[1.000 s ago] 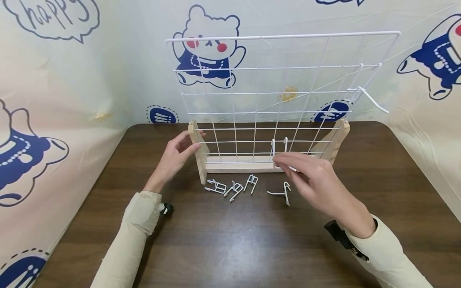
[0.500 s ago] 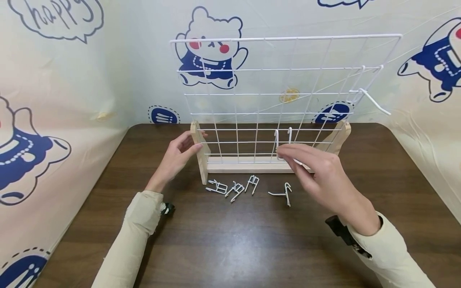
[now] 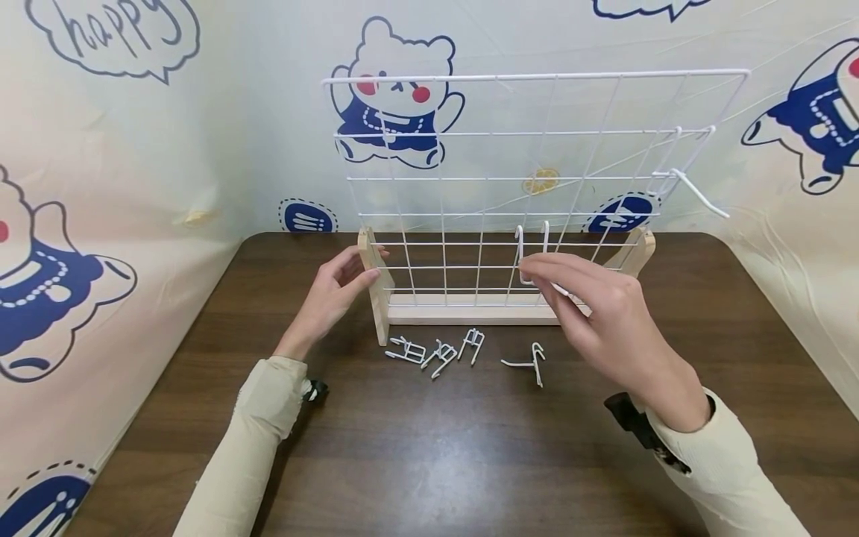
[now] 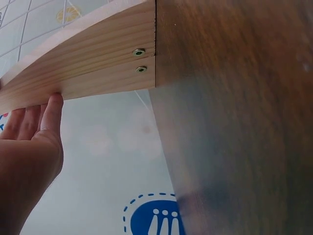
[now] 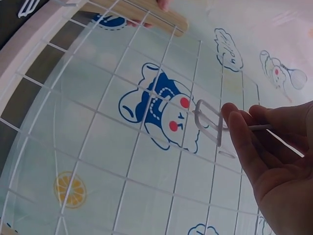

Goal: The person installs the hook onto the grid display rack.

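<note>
head, right hand [image 3: 607,321]: fingers pinch a white wire hook [image 3: 530,257], held up vs the lower rows of the white wire grid [image 3: 537,179], about mid-width; hook's two prongs upright, at or just in front of the wires, contact unclear.
head, left hand [image 3: 332,294]: thumb & fingers curled on the left wooden upright [image 3: 374,287] of the grid's stand, near its top; grips it.
head, stand: wooden base rail [image 3: 470,309] runs btw left upright & right wooden upright [image 3: 637,253]; sits on dark brown counter [image 3: 436,447].
head, loose hooks: cluster of three [image 3: 436,350] on counter just in front of base rail; one more [image 3: 526,362] near it to the right, below right hand.
head, hung hook [image 3: 691,183]: on grid's right edge, upper part, arm sticking out fwd-right.
head, backdrop [image 3: 134,149]: pale sheet w/ bear cartoons behind & at both sides.
left wrist, hand [image 4: 29,147]: fingertips [image 4: 53,105] press the underside edge of the wood piece [image 4: 88,68]; two screw heads [image 4: 139,59] in the wood; counter edge blurred at right.
right wrist, hand [image 5: 274,161]: thumb & fingers [image 5: 234,122] grip the hook's stem; its rectangular loop end [image 5: 208,120] sits just in front of grid wires [image 5: 122,147]; touching or not, can't tell.
right wrist, far end: left hand's fingertips [image 5: 161,5] on wooden upright at top of frame.
</note>
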### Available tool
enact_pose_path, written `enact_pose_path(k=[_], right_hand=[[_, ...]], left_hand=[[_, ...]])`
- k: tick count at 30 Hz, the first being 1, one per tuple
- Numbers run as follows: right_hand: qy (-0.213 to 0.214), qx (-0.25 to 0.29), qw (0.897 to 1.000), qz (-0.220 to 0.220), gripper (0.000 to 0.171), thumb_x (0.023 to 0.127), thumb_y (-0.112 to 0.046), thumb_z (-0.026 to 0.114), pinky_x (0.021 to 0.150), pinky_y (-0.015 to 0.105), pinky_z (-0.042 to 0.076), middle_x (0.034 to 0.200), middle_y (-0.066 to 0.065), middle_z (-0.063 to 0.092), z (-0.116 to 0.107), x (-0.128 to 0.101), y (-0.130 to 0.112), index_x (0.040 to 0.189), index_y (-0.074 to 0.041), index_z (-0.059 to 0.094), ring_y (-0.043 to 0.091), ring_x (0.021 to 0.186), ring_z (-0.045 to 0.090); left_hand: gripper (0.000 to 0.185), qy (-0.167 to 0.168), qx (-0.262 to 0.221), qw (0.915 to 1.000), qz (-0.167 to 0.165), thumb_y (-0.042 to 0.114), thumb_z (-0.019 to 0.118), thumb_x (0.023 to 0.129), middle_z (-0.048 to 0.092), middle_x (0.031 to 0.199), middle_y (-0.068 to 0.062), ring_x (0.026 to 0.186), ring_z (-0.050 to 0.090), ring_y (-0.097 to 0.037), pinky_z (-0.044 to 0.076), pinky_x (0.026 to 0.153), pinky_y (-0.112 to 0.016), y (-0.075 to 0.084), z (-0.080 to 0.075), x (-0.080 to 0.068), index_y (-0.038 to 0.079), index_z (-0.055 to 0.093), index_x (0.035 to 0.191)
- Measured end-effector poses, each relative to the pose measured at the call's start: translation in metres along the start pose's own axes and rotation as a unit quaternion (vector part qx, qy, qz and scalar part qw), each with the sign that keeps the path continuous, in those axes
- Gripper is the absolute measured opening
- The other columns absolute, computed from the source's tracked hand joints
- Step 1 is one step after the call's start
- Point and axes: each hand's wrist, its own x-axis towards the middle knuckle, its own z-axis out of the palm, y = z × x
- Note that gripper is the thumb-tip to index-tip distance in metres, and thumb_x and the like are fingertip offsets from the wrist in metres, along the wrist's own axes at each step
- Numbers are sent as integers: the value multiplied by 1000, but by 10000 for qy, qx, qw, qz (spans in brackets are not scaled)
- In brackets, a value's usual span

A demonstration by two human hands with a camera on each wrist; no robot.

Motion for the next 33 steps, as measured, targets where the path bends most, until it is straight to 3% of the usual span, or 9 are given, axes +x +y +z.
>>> enact_pose_path(k=[14, 17, 24, 33], right_hand=[[494, -159, 9985, -170, 22, 92, 5, 62, 100, 20, 46, 112, 14, 72, -5, 20, -1, 112, 5, 72, 26, 104, 69], [616, -249, 9977, -108, 22, 92, 5, 63, 99, 19, 46, 111, 13, 73, -6, 22, -1, 112, 4, 72, 26, 103, 69], [908, -325, 9953, 51, 20, 92, 4, 64, 94, 15, 46, 106, 11, 75, -8, 29, 2, 109, 1, 74, 26, 97, 71], [1400, -243, 9898, 107, 16, 92, 5, 64, 88, 14, 47, 94, 11, 75, -10, 42, 8, 103, 3, 75, 27, 91, 71]], left_hand=[[38, 17, 77, 9999, -137, 15, 60, 100, 59, 137, -12, 134, 48, -33, 40, 111, -46, 1, -1, -1, 11, 55, 138], [38, -13, 58, 9999, -126, 15, 60, 101, 59, 137, -12, 133, 49, -33, 40, 111, -45, 5, 0, -1, 11, 55, 138], [35, -18, 118, 9999, -49, 20, 61, 101, 62, 134, -2, 128, 54, -19, 43, 108, -38, 0, -1, -1, 18, 57, 136], [36, -60, 102, 9998, -147, 12, 59, 101, 59, 136, -16, 132, 50, -33, 42, 109, -42, 27, 4, -6, 6, 55, 136]])
